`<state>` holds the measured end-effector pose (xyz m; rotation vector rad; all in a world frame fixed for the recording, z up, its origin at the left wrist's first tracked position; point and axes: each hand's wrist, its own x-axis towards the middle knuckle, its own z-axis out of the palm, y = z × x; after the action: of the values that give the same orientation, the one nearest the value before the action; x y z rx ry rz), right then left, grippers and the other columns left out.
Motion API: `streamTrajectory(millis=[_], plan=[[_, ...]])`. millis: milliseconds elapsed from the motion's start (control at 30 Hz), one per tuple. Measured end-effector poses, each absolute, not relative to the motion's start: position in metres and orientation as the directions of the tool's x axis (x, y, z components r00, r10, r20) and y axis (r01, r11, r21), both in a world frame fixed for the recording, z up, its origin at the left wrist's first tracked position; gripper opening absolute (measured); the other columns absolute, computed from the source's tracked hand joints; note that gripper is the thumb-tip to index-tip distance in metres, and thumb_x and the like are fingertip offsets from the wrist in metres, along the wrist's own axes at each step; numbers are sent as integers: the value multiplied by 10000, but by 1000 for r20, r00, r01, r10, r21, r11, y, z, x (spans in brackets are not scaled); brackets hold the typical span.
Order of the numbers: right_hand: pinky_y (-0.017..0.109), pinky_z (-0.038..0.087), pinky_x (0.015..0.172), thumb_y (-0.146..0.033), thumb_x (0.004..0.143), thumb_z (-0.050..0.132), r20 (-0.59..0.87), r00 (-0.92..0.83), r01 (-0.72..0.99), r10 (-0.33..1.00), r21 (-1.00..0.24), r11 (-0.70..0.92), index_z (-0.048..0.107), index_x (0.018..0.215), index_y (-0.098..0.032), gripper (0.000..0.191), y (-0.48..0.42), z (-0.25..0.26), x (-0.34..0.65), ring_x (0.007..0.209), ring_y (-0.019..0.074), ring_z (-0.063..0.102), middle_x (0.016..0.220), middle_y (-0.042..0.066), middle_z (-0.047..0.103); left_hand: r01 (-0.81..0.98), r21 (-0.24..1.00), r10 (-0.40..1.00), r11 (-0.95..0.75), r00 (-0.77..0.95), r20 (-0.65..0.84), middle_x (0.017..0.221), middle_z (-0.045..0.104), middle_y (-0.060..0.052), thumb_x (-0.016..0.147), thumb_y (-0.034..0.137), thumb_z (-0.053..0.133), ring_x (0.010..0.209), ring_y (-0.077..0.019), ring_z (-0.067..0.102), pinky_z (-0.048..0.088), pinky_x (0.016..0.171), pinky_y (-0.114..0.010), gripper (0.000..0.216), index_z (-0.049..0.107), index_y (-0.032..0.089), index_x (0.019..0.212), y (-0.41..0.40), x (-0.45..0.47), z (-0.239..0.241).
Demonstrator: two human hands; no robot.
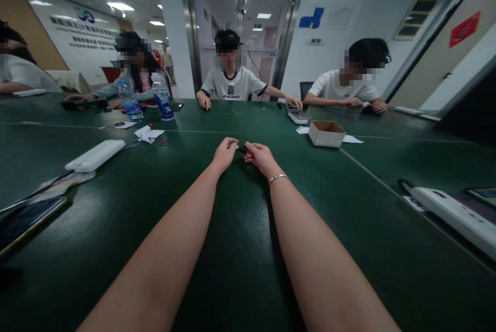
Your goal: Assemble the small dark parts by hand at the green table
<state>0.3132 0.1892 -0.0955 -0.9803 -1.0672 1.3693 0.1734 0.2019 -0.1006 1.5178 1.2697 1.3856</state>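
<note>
Both my arms reach forward over the dark green table. My left hand and my right hand meet in the middle, fingers curled and pinched on a small black object held between them just above the tabletop. A thin silver bracelet circles my right wrist. The object is too small to name.
A small open cardboard box stands right of my hands. A white power strip lies at left, another at right. Two water bottles and paper scraps sit far left. Other people sit along the far edge.
</note>
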Motion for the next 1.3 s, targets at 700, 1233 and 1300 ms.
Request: streamTrajectory(millis=[700,1233,1300], plan=[[176,493,453,-328,816,725,18,-58,-248,998,-969,3,573,726,-126,269,188,-95,313,450,89,540,510,-16,515,194,944,964,-267,31,266,536,479,32,867,314,434,492,-113,439,333,515,-241,225,613,176,869,197,172,-101],[180,498,449,-278,842,694,3,-40,-244,999,-970,-7,570,730,-126,225,187,-93,312,447,93,553,521,-7,540,225,934,959,-276,4,282,634,537,10,833,258,454,583,-122,488,376,585,-242,209,640,175,880,198,172,-101],[180,500,447,-296,832,705,0,-44,-241,999,-970,-11,566,721,-131,243,187,-93,312,447,95,556,519,-6,540,213,938,960,-274,-1,281,623,526,9,852,295,443,587,-128,489,373,583,-246,228,638,176,863,198,172,-101]])
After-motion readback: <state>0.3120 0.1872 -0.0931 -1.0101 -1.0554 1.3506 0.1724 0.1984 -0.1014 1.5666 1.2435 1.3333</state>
